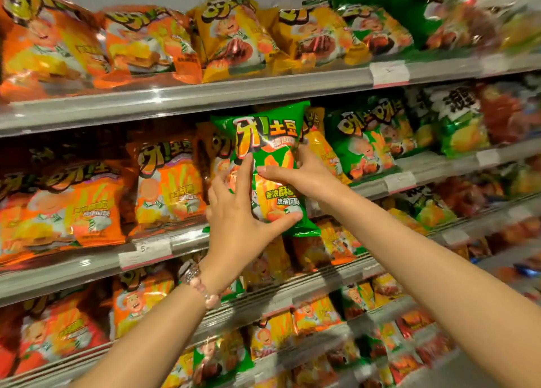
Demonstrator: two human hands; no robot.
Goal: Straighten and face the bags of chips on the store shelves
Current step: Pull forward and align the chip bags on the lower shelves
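Note:
A green chip bag [269,141] stands upright in front of the second shelf, its printed front toward me. My left hand [237,212] grips its lower left part, thumb under the bottom corner and fingers up along the left edge. My right hand [295,176] grips the bag's right side, thumb across the front, fingers behind it. Orange bags [169,182] sit to its left on the same shelf and green bags [366,141] to its right. A yellow bag [319,144] leans right behind the held one.
The top shelf holds orange, yellow and green bags [228,39] behind a grey rail [234,91] with price tags. The lower shelves [292,299] carry smaller orange, yellow and green bags. A beaded bracelet [202,285] circles my left wrist.

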